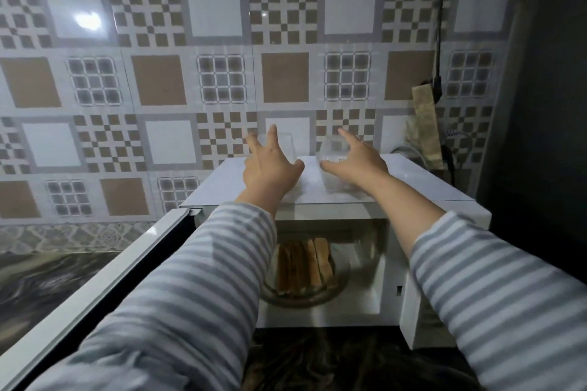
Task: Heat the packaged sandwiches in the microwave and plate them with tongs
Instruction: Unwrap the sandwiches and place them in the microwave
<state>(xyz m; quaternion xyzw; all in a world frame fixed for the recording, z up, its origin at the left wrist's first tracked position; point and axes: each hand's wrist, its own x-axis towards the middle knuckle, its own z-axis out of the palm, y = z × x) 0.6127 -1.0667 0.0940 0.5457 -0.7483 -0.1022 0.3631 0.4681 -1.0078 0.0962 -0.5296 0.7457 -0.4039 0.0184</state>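
The white microwave (343,200) stands with its door (104,279) swung open to the left. Inside, several toasted sandwich halves (305,267) stand on edge on the glass turntable (341,276). Two clear plastic packages sit on the microwave's top: one (287,144) behind my left hand (270,168), the other (333,155) under my right hand (357,165). Both hands reach over the top with fingers spread. My right palm lies against its package; my left hand is just in front of the other one. No tongs or plate are in view.
A patterned tiled wall rises right behind the microwave. A dark marbled countertop (47,282) runs to the left under the open door. At the right a black cable (440,25) hangs down beside a dark wall, with a brownish board (425,124) leaning there.
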